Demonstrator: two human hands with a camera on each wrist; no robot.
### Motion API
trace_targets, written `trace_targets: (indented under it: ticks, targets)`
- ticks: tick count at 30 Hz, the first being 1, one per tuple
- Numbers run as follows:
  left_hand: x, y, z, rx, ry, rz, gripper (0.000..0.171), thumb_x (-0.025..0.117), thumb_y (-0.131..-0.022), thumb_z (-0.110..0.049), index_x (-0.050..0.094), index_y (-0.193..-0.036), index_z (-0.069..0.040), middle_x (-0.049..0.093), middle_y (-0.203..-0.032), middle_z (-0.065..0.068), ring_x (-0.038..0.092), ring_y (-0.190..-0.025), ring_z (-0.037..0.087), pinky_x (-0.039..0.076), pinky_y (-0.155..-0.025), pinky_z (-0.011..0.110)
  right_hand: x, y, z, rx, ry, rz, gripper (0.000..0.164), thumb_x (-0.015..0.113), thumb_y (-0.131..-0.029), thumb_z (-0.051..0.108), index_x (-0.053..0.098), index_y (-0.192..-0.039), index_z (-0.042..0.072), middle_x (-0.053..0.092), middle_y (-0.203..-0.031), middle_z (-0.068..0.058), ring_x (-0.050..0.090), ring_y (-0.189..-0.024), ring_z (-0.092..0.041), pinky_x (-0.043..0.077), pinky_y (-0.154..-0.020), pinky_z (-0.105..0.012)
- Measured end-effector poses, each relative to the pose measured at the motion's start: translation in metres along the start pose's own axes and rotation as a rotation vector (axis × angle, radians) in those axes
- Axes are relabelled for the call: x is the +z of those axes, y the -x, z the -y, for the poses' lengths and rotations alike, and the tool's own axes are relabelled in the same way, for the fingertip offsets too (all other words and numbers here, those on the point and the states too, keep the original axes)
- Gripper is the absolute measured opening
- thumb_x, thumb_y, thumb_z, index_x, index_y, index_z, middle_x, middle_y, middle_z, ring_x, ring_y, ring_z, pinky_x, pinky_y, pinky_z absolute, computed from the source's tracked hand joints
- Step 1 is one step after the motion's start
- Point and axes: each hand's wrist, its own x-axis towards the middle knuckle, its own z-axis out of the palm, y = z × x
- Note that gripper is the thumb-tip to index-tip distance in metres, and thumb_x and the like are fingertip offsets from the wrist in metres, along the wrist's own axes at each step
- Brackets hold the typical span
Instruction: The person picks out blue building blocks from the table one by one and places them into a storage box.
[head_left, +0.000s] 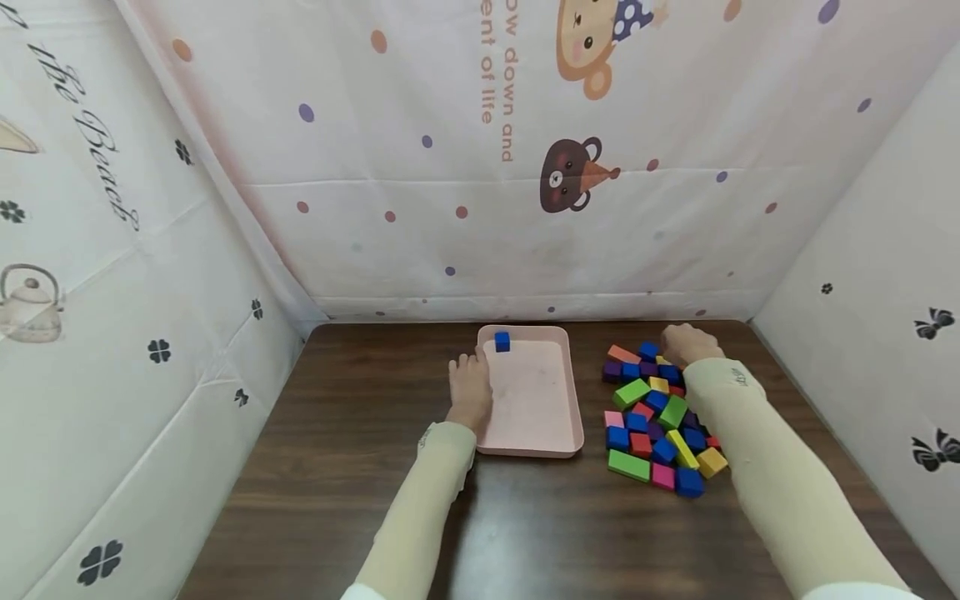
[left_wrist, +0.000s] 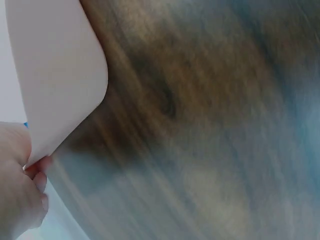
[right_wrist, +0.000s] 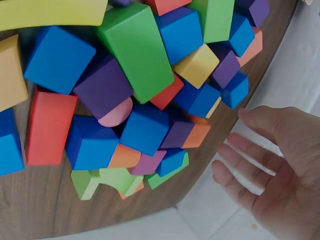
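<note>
A shallow pink tray (head_left: 531, 408) lies on the table, with one blue cube (head_left: 502, 341) near its far left corner. My left hand (head_left: 471, 392) is at the tray's left side; in the left wrist view, its thumb and fingers pinch the rim. At the far edge of a pile of coloured wooden blocks is my right hand (head_left: 688, 344). Seen from the right wrist, that hand's fingers (right_wrist: 250, 172) are spread and loosely bent, holding nothing. The nearest piece is a blue block (right_wrist: 235, 90), apart from the thumb. A green arch block (right_wrist: 107, 181) lies at the pile's edge.
The dark wooden table (head_left: 345, 433) carries the tray and, to its right, the blocks, including a long green block (head_left: 628, 466). Printed white cloth (head_left: 420, 242) hangs behind the table's far edge and along both sides.
</note>
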Motion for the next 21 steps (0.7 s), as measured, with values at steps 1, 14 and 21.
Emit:
trace_targets:
  ticks: [1, 14, 21]
  targets:
    - [-0.001, 0.002, 0.003, -0.001, -0.01, 0.017, 0.073, 0.074, -0.093, -0.026, 0.039, -0.154, -0.005, 0.071, -0.123, 0.006, 0.06, -0.116, 0.024, 0.044, -0.103, 0.039, 0.004, -0.003, 0.005, -0.004, -0.01, 0.013, 0.041, 0.056, -0.1, 0.008, 0.054, -0.138, -0.009, 0.058, -0.134, -0.036, 0.061, -0.115, -0.05, 0.052, -0.092, -0.065]
    - [0.001, 0.011, 0.0, -0.003, -0.06, -0.013, 0.074, 0.078, -0.09, -0.027, 0.044, -0.151, -0.003, 0.077, -0.102, 0.004, 0.068, -0.1, 0.02, 0.052, -0.098, 0.037, 0.022, -0.026, 0.03, -0.025, -0.073, 0.126, 0.039, 0.052, -0.1, 0.002, 0.055, -0.138, -0.006, 0.055, -0.138, -0.033, 0.057, -0.119, -0.044, 0.047, -0.097, -0.07]
    - [0.005, 0.013, -0.016, -0.023, -0.083, -0.054, 0.079, 0.079, -0.089, -0.03, 0.041, -0.154, -0.004, 0.075, -0.11, 0.001, 0.065, -0.103, 0.019, 0.054, -0.095, 0.035, 0.022, -0.032, 0.017, -0.027, -0.07, 0.11, 0.038, 0.06, -0.098, 0.003, 0.057, -0.134, -0.008, 0.057, -0.132, -0.034, 0.059, -0.113, -0.043, 0.052, -0.092, -0.067]
